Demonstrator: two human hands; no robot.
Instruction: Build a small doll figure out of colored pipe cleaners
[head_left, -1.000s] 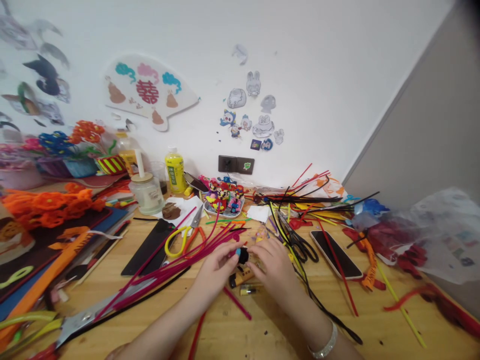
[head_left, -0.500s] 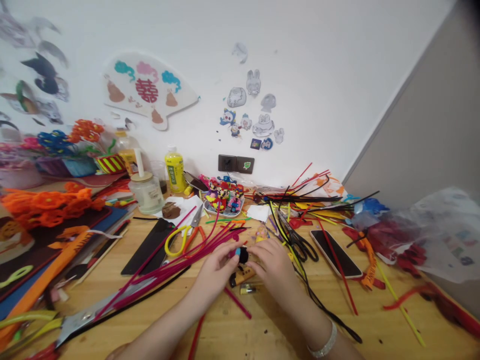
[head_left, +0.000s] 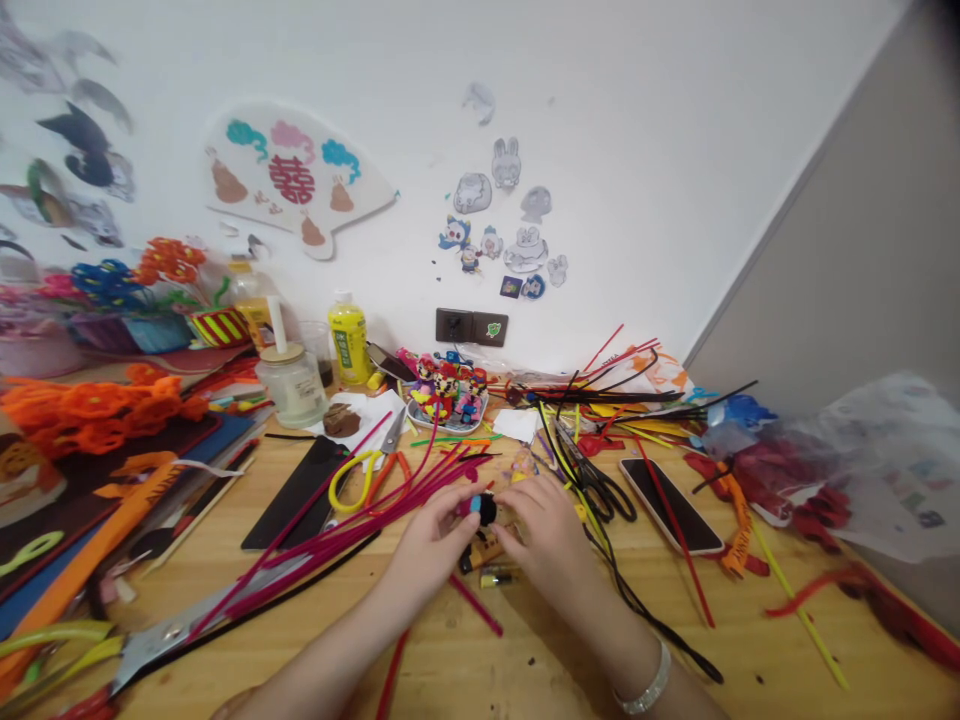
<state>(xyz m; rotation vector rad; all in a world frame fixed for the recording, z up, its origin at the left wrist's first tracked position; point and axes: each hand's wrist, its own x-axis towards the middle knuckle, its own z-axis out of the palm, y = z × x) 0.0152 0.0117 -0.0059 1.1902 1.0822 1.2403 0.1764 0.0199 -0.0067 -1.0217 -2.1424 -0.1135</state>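
Between my two hands is a small fuzzy figure (head_left: 487,509), black on its right side with some blue and magenta on its left. My left hand (head_left: 442,525) pinches it from the left, fingers closed around the blue and magenta part. The fingers of my right hand (head_left: 540,520) are bent and closed against its black side. Part of the figure is hidden by my fingers. Just below lie a brown-orange piece (head_left: 484,552) and a small yellow-capped tube (head_left: 497,578). Magenta pipe cleaners (head_left: 360,540) run along the table beside my left hand.
Yellow-handled scissors (head_left: 352,485), black scissors (head_left: 604,490) and a phone (head_left: 670,507) lie around the hands. Behind stand a tray of small figures (head_left: 448,392), a yellow bottle (head_left: 349,340) and a glass jar (head_left: 291,388). Large scissors (head_left: 176,625) lie at front left.
My right hand has shifted very slightly around the figure, and a bit more of its blue part shows. The rest looks the same.
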